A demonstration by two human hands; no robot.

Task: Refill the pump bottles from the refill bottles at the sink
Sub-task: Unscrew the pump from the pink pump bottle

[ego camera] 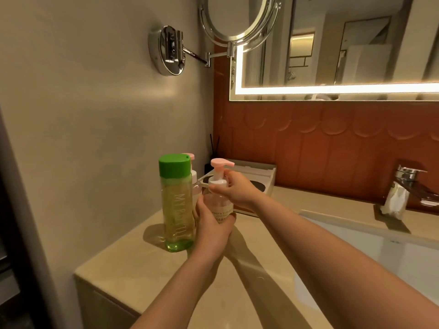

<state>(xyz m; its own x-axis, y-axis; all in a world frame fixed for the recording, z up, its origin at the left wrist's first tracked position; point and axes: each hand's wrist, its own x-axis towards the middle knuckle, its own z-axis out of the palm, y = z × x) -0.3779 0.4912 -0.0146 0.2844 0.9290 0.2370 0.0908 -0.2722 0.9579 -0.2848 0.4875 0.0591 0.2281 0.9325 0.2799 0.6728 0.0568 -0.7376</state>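
Standing upright between two hands is a clear pump bottle with a pink pump top. It is at the back left part of the counter, near the wall. The left hand wraps around the low part of the bottle, with its fingers curled round it. The hand hides the bottom, so I cannot tell if the bottle rests on the counter. The right hand grips the white collar just under the pump top, with thumb and fingers curled round it.

Just beside the left hand stands a tall green refill bottle. Its green cap is on, and it holds yellow-green liquid. A second pump bottle with a pink top peeks out from behind it.

Behind the hands lies a pale tray. Dark sticks stand in the corner. To the right is the white sink with a shiny tap. A lit mirror and a round mirror hang above.
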